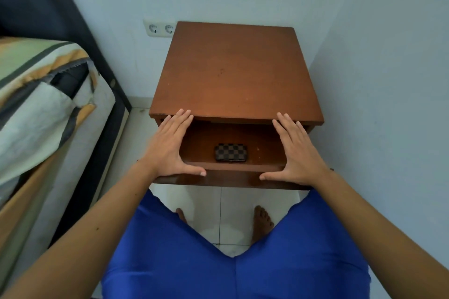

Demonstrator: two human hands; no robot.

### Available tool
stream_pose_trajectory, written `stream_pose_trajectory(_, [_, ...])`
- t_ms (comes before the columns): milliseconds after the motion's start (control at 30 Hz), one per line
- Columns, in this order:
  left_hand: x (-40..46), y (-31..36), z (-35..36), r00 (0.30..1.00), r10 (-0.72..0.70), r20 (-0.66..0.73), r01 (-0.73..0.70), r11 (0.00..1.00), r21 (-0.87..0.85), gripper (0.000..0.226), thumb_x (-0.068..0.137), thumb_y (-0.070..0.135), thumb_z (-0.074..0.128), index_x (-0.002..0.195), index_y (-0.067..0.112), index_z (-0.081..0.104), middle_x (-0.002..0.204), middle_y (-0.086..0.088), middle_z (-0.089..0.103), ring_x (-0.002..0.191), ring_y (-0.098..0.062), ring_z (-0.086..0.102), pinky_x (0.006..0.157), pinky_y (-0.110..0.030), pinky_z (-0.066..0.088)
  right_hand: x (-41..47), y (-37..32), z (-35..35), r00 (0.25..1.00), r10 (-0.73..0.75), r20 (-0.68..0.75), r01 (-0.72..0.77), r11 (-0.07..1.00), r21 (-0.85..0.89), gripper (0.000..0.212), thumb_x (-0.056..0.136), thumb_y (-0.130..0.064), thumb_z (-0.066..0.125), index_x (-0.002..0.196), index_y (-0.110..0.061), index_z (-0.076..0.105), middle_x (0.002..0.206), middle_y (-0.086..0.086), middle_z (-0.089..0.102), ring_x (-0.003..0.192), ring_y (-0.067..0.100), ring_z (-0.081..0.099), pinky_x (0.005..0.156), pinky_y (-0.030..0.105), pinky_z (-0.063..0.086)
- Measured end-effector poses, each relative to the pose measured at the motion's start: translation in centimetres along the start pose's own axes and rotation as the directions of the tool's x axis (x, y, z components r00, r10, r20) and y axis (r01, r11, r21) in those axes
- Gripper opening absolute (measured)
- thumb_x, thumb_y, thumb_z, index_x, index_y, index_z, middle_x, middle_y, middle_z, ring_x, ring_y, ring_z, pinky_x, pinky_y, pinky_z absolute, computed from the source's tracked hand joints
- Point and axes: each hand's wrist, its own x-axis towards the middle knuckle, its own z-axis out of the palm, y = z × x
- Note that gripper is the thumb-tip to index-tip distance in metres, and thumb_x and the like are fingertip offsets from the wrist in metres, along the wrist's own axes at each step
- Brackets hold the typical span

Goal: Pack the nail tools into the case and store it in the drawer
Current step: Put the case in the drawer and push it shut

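Observation:
A small case [230,152] with a brown checkered cover lies shut on the floor of the drawer [230,178], which is pulled out of a brown wooden nightstand [233,73]. My left hand [170,145] lies flat on the drawer's left side, its thumb along the front panel and its fingers reaching to the nightstand's top edge. On the right side my right hand [296,153] rests in the same way. Both hands have their fingers spread and hold nothing. No loose nail tools are in view.
A bed [41,104] with a patterned cover and dark frame stands close on the left. A double wall socket [159,28] sits behind the nightstand. A pale wall runs close on the right. My legs in blue shorts and bare feet stand on white floor tiles below the drawer.

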Motion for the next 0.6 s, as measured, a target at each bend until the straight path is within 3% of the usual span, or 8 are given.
stream_pose_trajectory(100, [1.1, -0.5, 0.2, 0.999, -0.037, 0.026, 0.037, 0.999, 0.019, 0.149, 0.06, 0.105, 0.057, 0.168, 0.015, 0.008, 0.177, -0.002, 0.004, 0.163, -0.017, -0.003, 0.132, -0.045, -0.001, 1.5, 0.6, -0.2, 1.0, 0.012, 0.018, -0.011, 0.999, -0.05, 0.15, 0.06, -0.106, 0.047, 0.166, -0.012, -0.003, 0.176, 0.004, -0.012, 0.162, 0.02, -0.013, 0.132, 0.047, -0.001])
stream_pose_trajectory(233, [2.2, -0.7, 0.4, 0.997, -0.039, -0.063, 0.044, 0.995, 0.09, 0.132, 0.069, 0.104, 0.049, 0.163, 0.015, 0.027, 0.172, -0.005, 0.028, 0.162, -0.021, 0.016, 0.131, -0.054, -0.003, 3.2, 1.4, 0.2, 0.999, 0.045, 0.019, -0.045, 0.998, -0.033, 0.142, 0.064, -0.105, 0.045, 0.167, -0.016, 0.005, 0.177, 0.0, -0.005, 0.163, 0.016, -0.007, 0.132, 0.049, 0.004])
stream_pose_trajectory(433, [3.6, -0.1, 1.0, 0.976, -0.108, -0.187, 0.115, 0.993, 0.027, 0.1, 0.08, 0.084, 0.065, 0.149, 0.013, 0.051, 0.156, -0.007, 0.052, 0.15, -0.025, 0.042, 0.128, -0.041, 0.016, 4.6, 1.6, 1.5, 0.975, 0.124, -0.187, -0.12, 0.992, 0.035, 0.103, 0.076, -0.088, 0.061, 0.152, -0.021, 0.044, 0.167, -0.002, 0.036, 0.155, 0.019, 0.03, 0.128, 0.047, 0.023])
stream_pose_trajectory(600, [4.2, -0.3, 1.8, 0.943, -0.144, -0.301, 0.168, 0.984, 0.054, 0.067, 0.085, 0.054, 0.082, 0.135, 0.014, 0.065, 0.14, -0.009, 0.067, 0.136, -0.028, 0.059, 0.12, -0.041, 0.033, 5.9, 1.5, 2.5, 0.925, 0.221, -0.308, -0.19, 0.973, 0.129, 0.074, 0.078, -0.072, 0.074, 0.129, -0.021, 0.06, 0.15, -0.005, 0.054, 0.14, 0.018, 0.046, 0.111, 0.043, 0.035])
